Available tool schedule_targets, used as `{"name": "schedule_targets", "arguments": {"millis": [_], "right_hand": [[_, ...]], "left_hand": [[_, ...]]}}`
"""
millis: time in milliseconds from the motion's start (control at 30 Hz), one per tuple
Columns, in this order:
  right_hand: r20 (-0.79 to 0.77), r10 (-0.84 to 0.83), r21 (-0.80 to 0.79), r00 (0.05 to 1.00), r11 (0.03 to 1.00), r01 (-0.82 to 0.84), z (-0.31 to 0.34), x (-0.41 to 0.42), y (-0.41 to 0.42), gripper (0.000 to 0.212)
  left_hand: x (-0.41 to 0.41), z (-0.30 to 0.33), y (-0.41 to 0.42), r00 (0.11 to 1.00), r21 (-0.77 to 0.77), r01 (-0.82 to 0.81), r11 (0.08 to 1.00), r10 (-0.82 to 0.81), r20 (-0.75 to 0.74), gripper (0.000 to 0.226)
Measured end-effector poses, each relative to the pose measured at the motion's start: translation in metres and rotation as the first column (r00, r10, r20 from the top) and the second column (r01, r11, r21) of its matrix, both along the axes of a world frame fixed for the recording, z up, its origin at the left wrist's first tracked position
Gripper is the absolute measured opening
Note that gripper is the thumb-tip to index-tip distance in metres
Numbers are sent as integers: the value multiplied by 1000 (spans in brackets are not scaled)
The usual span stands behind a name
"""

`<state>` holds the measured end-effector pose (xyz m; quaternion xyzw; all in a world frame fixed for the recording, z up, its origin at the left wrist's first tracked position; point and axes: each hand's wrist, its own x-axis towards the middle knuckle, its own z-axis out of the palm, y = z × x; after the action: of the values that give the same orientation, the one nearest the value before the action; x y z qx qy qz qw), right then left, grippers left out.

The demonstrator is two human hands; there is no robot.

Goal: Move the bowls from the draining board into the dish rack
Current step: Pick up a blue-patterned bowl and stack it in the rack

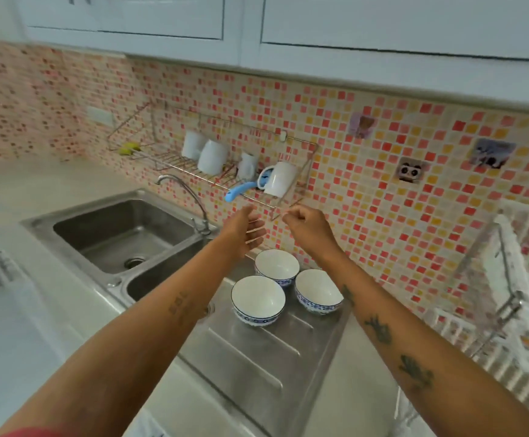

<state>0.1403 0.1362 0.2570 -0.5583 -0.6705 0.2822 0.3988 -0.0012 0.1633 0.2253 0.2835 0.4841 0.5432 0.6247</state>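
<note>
Three white bowls with blue patterned outsides stand upright on the steel draining board (250,354): a rear bowl (276,267), a front left bowl (258,299) and a right bowl (317,291). Both hands hover above and behind them, near the wall. My left hand (246,230) has its fingers apart and holds nothing. My right hand (304,223) is loosely curled with nothing in it. A white dish rack (515,298) stands on the counter at the far right, blurred.
A wire wall rack (212,159) above the sink holds several white mugs and a blue-handled tool (238,191). A double steel sink (121,234) with a tap (187,197) lies to the left. Mosaic tiles cover the wall; cupboards hang overhead.
</note>
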Motion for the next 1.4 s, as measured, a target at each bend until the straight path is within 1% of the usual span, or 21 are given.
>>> {"name": "schedule_targets", "arguments": {"millis": [133, 167, 200, 267, 300, 400, 500, 600, 700, 767, 900, 1000, 1100, 1233, 1400], "right_hand": [[-25, -8, -194, 1000, 981, 3, -52, -15, 35, 17], [-46, -20, -238, 999, 971, 9, -66, -16, 43, 21], [-56, -44, -277, 997, 960, 26, -79, -17, 50, 27], [-44, -97, -346, 994, 935, 76, -106, -15, 60, 32], [-41, -113, -390, 993, 917, 89, -120, -14, 64, 32], [-24, -167, -503, 986, 854, 132, -161, -6, 77, 46], [-52, -257, -565, 965, 805, 183, -187, -4, 81, 45], [-127, -302, -565, 945, 805, 182, -210, -7, 85, 43], [-142, -347, -576, 927, 791, 208, -231, -12, 89, 38], [-161, -394, -596, 905, 769, 229, -234, -16, 88, 35], [-169, -447, -598, 879, 755, 269, -245, -17, 93, 34], [-180, -484, -577, 856, 757, 307, -251, -17, 93, 31], [-202, -495, -559, 845, 767, 315, -254, -18, 92, 29], [-250, -514, -566, 821, 765, 307, -256, -20, 93, 29], [-291, -545, -592, 786, 748, 299, -255, -21, 94, 31]], "left_hand": [[-31, -51, 20, 996, -109, -93, 990, 91, -25, 33], [-36, -65, 24, 994, -129, -107, 986, 101, -49, 33], [-40, -78, 27, 992, -147, -114, 983, 104, -77, 33], [-44, -105, 33, 987, -188, -119, 975, 96, -128, 31], [-46, -118, 37, 986, -209, -116, 971, 86, -146, 30], [-49, -158, 49, 978, -263, -120, 957, 68, -197, 32], [-49, -192, 59, 963, -265, -122, 956, 50, -265, 34], [-43, -212, 67, 918, -211, -90, 973, -1, -397, 41], [-31, -226, 75, 919, -209, -6, 978, -77, -386, 39], [-25, -238, 80, 917, -230, 1, 973, -93, -388, 43], [-15, -246, 79, 950, -216, -85, 973, 14, -312, 34], [-6, -247, 76, 956, -197, -155, 968, 97, -276, 36], [-3, -246, 76, 948, -176, -196, 965, 140, -285, 37], [-3, -247, 76, 936, -165, -216, 962, 156, -315, 37], [-3, -246, 75, 943, -186, -256, 949, 202, -264, 36]]}}
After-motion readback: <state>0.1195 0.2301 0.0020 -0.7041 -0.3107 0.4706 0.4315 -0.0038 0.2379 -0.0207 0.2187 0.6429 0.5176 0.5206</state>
